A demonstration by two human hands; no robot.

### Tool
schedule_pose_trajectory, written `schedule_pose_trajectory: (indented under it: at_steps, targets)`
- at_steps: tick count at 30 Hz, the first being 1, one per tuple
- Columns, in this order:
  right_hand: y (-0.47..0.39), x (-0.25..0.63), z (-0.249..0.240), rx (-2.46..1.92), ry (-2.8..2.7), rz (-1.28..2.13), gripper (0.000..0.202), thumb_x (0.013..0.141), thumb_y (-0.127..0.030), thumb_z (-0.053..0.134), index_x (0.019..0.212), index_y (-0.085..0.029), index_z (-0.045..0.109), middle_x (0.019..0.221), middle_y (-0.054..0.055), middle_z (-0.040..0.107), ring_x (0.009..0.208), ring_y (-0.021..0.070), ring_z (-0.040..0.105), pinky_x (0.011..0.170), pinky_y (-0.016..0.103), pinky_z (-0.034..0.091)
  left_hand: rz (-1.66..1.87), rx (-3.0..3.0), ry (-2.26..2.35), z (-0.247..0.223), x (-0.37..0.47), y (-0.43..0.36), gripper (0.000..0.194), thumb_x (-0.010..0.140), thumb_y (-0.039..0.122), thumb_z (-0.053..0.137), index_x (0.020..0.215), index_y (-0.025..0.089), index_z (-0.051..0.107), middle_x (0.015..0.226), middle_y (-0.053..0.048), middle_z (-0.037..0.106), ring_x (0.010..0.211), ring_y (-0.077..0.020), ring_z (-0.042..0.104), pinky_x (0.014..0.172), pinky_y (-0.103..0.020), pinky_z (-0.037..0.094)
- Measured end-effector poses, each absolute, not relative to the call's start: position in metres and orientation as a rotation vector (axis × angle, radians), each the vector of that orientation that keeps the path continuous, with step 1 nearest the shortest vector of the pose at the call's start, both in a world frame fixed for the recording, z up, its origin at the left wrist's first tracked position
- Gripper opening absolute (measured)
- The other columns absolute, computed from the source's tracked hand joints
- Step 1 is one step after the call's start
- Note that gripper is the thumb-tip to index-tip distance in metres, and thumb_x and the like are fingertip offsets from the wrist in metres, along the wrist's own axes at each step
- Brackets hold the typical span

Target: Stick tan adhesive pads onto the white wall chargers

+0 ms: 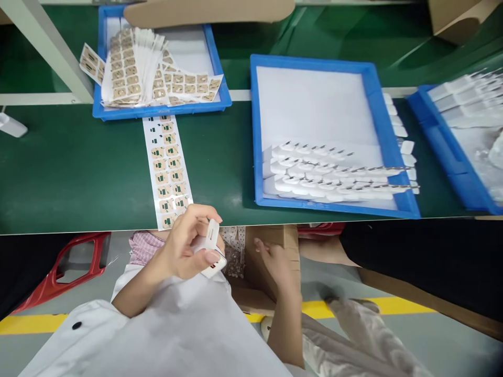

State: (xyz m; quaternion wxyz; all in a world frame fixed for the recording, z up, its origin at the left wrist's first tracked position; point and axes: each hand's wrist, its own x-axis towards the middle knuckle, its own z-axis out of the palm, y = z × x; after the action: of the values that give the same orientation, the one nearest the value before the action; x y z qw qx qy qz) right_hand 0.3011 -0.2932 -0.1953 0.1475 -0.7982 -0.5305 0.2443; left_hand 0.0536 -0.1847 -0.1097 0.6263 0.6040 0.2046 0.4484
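Note:
My left hand (pixel 192 243) grips a small white plastic part (pixel 212 246) between thumb and fingers, just in front of the table's front edge. Right of it, my right hand (pixel 277 262) is over an open cardboard box (pixel 291 241), fingers apart, with nothing seen in them. A strip of tan stickers (pixel 167 167) lies on the green table (pixel 220 157) and reaches its front edge, behind my left hand. Some stickers at its far end are gone. A blue tray (pixel 257 131) with rows of white parts (pixel 322 183) stands at the right.
Another blue tray (pixel 161 111) holds stacked sticker sheets (pixel 133 68). At the far right is a third blue tray (pixel 451 152) with white parts. A red stool (pixel 92 262) stands at the left. People sit or stand on both sides.

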Motion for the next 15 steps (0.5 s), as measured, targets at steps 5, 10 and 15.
schedule_pose_trajectory:
  at_steps: [5, 10, 15]
  targets:
    - [-0.274, 0.257, -0.102, -1.559, -1.228, 0.773, 0.034, 0.093, -0.056, 0.063, 0.107, -0.026, 0.072, 0.087, 0.004, 0.076, 0.082, 0.0224, 0.071, 0.074, 0.033, 0.056, 1.193, 1.856, 0.501, -0.103, 0.057, -0.181, 0.035, 0.098, 0.051, 0.052, 0.12, 0.024, 0.051, 0.063, 0.005, 0.066, 0.045, -0.011, 0.054, 0.054, -0.025, 0.038]
    - [-0.245, 0.219, -0.066, -1.223, -1.194, 1.22, 0.061, 0.076, -0.068, 0.077, 0.123, -0.031, 0.062, 0.099, 0.004, 0.075, 0.087, 0.0221, 0.069, 0.077, 0.033, 0.053, 1.117, 2.636, 0.621, -0.088, 0.043, -0.18, 0.029, 0.102, 0.041, 0.044, 0.107, 0.016, 0.058, 0.055, 0.006, 0.058, 0.042, -0.0115, 0.047, 0.054, -0.028, 0.034]
    - [-0.235, 0.216, -0.065, -1.182, -1.182, 1.433, 0.04, 0.08, -0.046, 0.083, 0.113, -0.031, 0.066, 0.087, -0.001, 0.071, 0.078, 0.0166, 0.064, 0.072, 0.028, 0.049, 1.033, 2.88, 0.567, -0.081, 0.027, -0.175, 0.029, 0.102, 0.036, 0.045, 0.113, 0.014, 0.06, 0.055, 0.004, 0.061, 0.042, -0.0133, 0.046, 0.053, -0.03, 0.033]
